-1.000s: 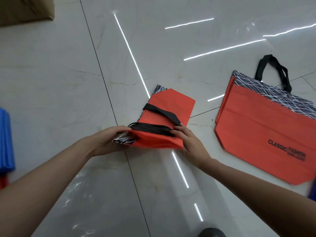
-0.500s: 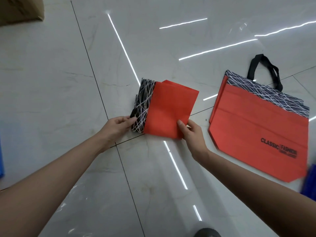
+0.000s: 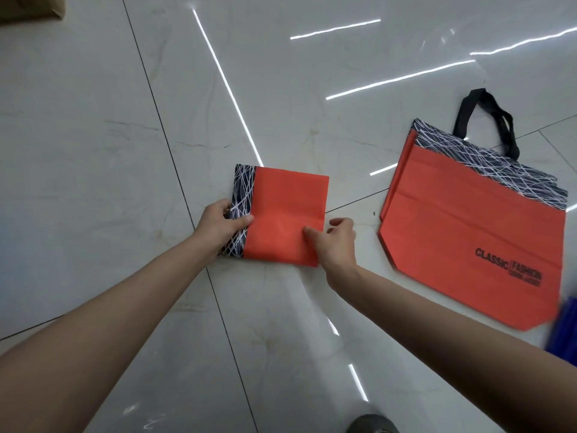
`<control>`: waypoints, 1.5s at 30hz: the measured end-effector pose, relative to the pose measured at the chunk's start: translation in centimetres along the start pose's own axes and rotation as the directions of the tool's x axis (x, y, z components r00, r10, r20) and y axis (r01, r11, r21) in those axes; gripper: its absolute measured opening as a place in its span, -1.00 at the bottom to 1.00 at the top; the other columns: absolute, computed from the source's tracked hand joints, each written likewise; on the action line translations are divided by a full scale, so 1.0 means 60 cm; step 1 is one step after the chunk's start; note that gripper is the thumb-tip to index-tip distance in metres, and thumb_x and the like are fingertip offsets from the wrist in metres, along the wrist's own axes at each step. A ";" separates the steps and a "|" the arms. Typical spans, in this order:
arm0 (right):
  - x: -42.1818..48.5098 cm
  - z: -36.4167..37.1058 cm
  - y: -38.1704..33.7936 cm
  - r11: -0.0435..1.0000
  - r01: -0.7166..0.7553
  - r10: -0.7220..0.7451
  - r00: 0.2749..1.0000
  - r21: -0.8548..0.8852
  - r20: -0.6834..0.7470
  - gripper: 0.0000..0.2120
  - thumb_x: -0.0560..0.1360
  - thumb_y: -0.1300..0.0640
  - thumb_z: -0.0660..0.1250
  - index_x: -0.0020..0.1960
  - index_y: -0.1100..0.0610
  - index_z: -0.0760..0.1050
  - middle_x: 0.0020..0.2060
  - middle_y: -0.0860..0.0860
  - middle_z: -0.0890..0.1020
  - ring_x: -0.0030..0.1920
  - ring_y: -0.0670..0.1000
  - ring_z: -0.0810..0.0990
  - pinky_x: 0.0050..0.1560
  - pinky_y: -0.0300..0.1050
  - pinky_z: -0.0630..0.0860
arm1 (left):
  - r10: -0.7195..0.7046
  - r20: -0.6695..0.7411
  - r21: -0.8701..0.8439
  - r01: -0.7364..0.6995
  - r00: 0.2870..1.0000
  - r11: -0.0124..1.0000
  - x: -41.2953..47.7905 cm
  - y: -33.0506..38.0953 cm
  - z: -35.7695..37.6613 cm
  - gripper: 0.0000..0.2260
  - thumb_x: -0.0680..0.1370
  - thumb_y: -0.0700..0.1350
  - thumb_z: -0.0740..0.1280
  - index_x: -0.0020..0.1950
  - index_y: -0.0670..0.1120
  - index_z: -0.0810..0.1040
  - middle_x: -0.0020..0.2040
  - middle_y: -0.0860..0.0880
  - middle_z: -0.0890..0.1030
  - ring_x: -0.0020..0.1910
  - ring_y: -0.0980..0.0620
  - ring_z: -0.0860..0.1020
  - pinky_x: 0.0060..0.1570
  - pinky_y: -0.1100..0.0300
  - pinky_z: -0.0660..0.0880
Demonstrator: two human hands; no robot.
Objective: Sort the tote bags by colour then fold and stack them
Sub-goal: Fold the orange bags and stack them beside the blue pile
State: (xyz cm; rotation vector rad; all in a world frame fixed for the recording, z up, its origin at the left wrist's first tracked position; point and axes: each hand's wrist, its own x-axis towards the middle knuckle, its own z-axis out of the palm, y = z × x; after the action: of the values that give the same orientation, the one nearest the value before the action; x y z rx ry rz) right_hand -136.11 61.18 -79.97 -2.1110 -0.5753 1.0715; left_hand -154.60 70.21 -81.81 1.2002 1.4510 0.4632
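Gripping with the left hand [image 3: 223,226] the black-and-white patterned edge of the folded bag [image 3: 287,214], thumb on top, fingers curled round the side. Pinching with the right hand [image 3: 335,242] the near right edge of the same bag, thumb flat on the red cloth, fingers curled just beside it; hard to tell whether under the cloth or not. Lying flat on the pale floor [image 3: 93,151] between both hands, as a small neat rectangle, handles out of sight.

Judged as nearly finished for this one: only to press it down and give it a place. Well apart to the right, a second red bag [image 3: 468,232], spread flat and not yet folded, its black handle [image 3: 487,120] stretched away. At the right border, something blue [image 3: 565,326], blurred, maybe the other colour waiting. No stack of folded bags to see here, so probably much left to do. Far at top left, a corner of a cardboard box [image 3: 28,7].
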 end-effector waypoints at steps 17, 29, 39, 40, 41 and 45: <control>0.055 -0.018 -0.058 0.999 0.030 -0.018 0.923 -0.024 0.384 -0.73 0.46 0.46 0.21 0.06 0.24 0.55 -0.17 0.13 0.58 -0.18 0.08 0.55 -0.10 -0.09 0.50 | 0.279 -0.106 0.519 -0.186 0.955 0.834 -0.005 0.047 -0.025 -0.56 0.46 -0.13 0.43 0.30 -0.12 0.43 0.21 -0.15 0.46 0.24 -0.13 0.40 0.16 0.13 0.34; 0.033 0.044 -0.017 0.238 0.826 -0.746 0.492 -0.511 0.449 -0.47 0.49 0.13 0.07 0.46 0.21 0.28 0.44 0.19 0.30 0.44 0.18 0.25 0.41 -0.01 0.18 | 0.468 -0.001 0.898 -0.205 0.884 0.389 -0.038 -0.051 0.092 -0.48 0.58 0.12 0.00 0.44 -0.11 0.32 0.45 -0.26 0.28 0.41 -0.27 0.27 0.33 -0.18 0.24; 0.073 0.096 0.023 0.253 0.696 -0.664 0.630 -0.672 0.402 -0.48 0.58 -0.06 -0.05 0.51 0.06 0.18 0.51 0.13 0.18 0.51 0.15 0.10 0.44 0.05 0.02 | 0.555 -0.060 0.828 -0.269 0.829 0.492 0.008 -0.063 0.068 -0.51 0.56 -0.01 0.02 0.50 -0.07 0.21 0.51 -0.23 0.15 0.49 -0.18 0.12 0.42 -0.03 0.04; 0.074 0.097 0.025 0.244 0.692 -0.669 0.627 -0.680 0.399 -0.48 0.58 -0.06 -0.04 0.51 0.06 0.19 0.50 0.13 0.19 0.51 0.15 0.11 0.43 0.07 0.05 | 0.542 -0.049 0.831 -0.267 0.839 0.488 0.008 -0.063 0.068 -0.50 0.56 -0.01 0.02 0.51 -0.06 0.19 0.51 -0.23 0.13 0.50 -0.18 0.10 0.43 -0.03 0.03; 0.072 0.097 0.025 0.241 0.686 -0.660 0.634 -0.686 0.402 -0.48 0.58 -0.06 -0.03 0.51 0.06 0.19 0.50 0.13 0.19 0.51 0.15 0.12 0.43 0.09 0.08 | 0.532 -0.039 0.835 -0.265 0.846 0.483 0.008 -0.062 0.068 -0.50 0.56 0.00 0.02 0.51 -0.06 0.18 0.51 -0.23 0.12 0.50 -0.18 0.09 0.43 -0.03 0.03; 0.063 0.092 0.012 0.232 0.670 -0.589 0.674 -0.705 0.446 -0.46 0.57 -0.09 -0.06 0.51 0.05 0.18 0.51 0.13 0.18 0.51 0.17 0.11 0.41 0.20 0.14 | 0.481 0.029 0.853 -0.273 0.876 0.445 0.002 -0.051 0.057 -0.47 0.57 0.07 0.00 0.52 -0.06 0.16 0.52 -0.24 0.08 0.51 -0.19 0.06 0.43 -0.06 0.03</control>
State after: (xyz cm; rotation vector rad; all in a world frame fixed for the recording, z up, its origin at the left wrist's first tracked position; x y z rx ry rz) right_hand -138.47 65.25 -84.80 -2.1207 -2.1705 0.3522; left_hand -152.75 67.94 -85.36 2.3829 1.6397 0.1572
